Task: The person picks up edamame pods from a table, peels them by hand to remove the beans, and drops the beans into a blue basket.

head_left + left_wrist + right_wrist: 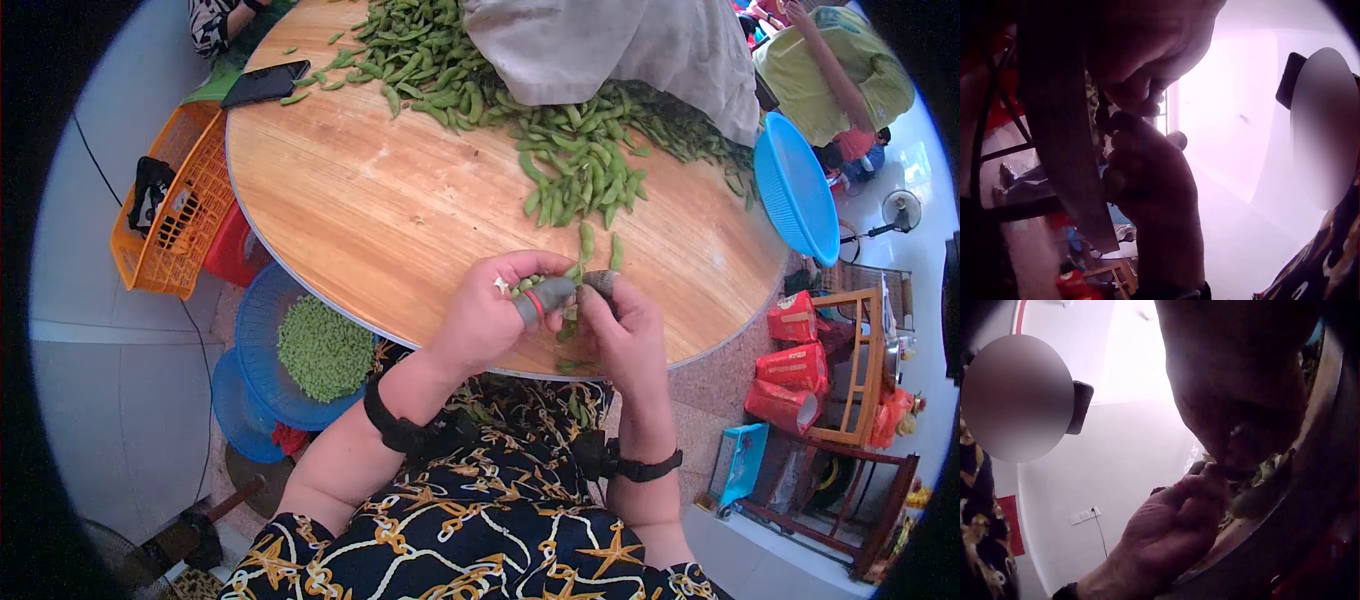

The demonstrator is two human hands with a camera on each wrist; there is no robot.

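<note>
Over the table's near edge, my left hand and right hand meet fingertip to fingertip. Between them they pinch a green edamame pod, mostly covered by the fingers. Several green beans sit in the curl of my left hand. A dark cover with a red band wraps the left thumb, and a dark cover is on a right finger. Just beyond the fingertips, loose pods lie on the wood. Both wrist views are dark, with the left hand and right hand close together.
A heap of pods spreads over the round table, partly under a grey cloth. A phone lies at the left edge. Below stands a blue basket of shelled beans, near an orange crate. A blue basin is at right.
</note>
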